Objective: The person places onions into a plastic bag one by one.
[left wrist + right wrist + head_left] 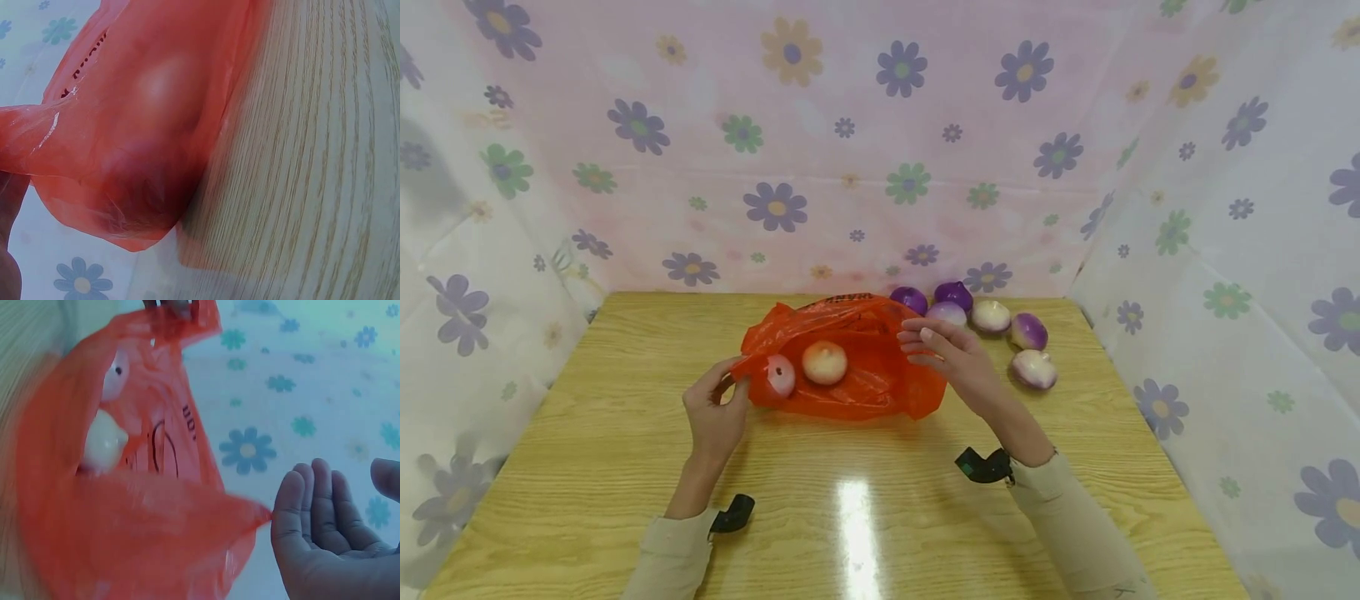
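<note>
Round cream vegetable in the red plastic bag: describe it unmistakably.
On the yellow wood-grain table lies a red plastic bag. In the head view, the round cream vegetable inside sits right of a round pinkish vegetable. It shows a raised tip; the other, a dark spot.

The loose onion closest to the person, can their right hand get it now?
Probably yes. The right hand seems to hold nothing, the onion sits close by on the table, and the red bag doesn't cover it.
</note>
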